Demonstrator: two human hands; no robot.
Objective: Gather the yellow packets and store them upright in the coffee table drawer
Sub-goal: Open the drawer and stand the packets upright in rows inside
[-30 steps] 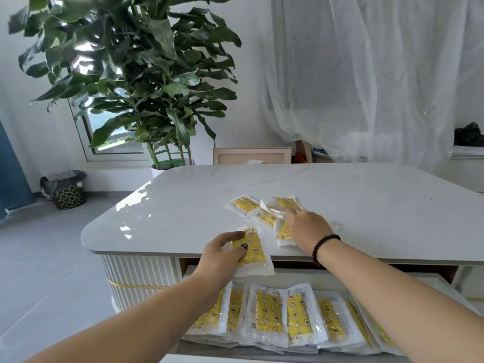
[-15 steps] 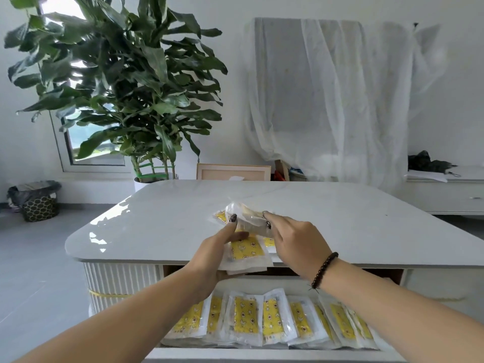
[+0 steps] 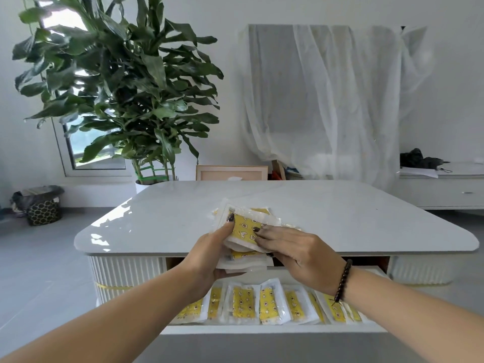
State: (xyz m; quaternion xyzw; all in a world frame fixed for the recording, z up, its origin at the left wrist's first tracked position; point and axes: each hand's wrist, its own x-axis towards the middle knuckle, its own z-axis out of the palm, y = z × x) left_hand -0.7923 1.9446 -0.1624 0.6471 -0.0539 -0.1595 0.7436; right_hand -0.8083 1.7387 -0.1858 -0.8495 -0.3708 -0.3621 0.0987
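Observation:
Both hands hold a stack of yellow packets [image 3: 245, 227] in clear wrap above the front edge of the white coffee table [image 3: 366, 218]. My left hand [image 3: 209, 254] grips the stack from the left, thumb on top. My right hand [image 3: 296, 248] pinches the top packet from the right. Below the hands the drawer [image 3: 272, 330] stands open, and a row of several yellow packets [image 3: 269, 305] stands upright in it. One more packet edge [image 3: 290, 226] shows on the tabletop behind my right hand.
A large potted plant [image 3: 123, 95] stands behind the table's left corner. A wastebasket [image 3: 42, 205] sits on the floor at far left. A wooden frame [image 3: 231, 172] leans behind the table; a low white cabinet [image 3: 445, 189] is at right.
My hands have lifted the loose packets off the tabletop and gathered them into one stack held between both hands. The view tilted upward.

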